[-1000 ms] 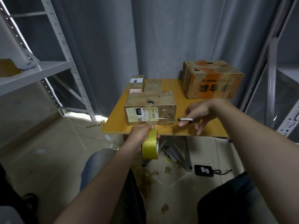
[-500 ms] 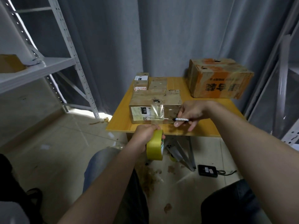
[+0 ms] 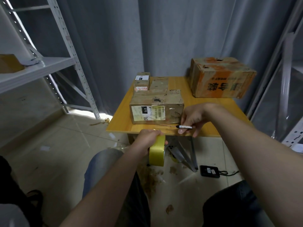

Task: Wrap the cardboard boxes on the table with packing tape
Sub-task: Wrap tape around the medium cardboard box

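Yellow tape roll point(image 3: 156, 151) sits clenched in my left grip point(image 3: 148, 140), below the table point(image 3: 124, 118) edge; my right grip point(image 3: 195, 117) pinches a pen-shaped tool point(image 3: 185, 127). The labelled cardboard box point(image 3: 156, 110) stands just behind.

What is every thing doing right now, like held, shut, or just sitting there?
tape roll: gripped by the left hand, below the table edge.
tool: pinched in the right hand, by the front box.
front box: shut, flat on the table.
big box: shut, at the table's back right.
small boxes: shut, behind the front box.
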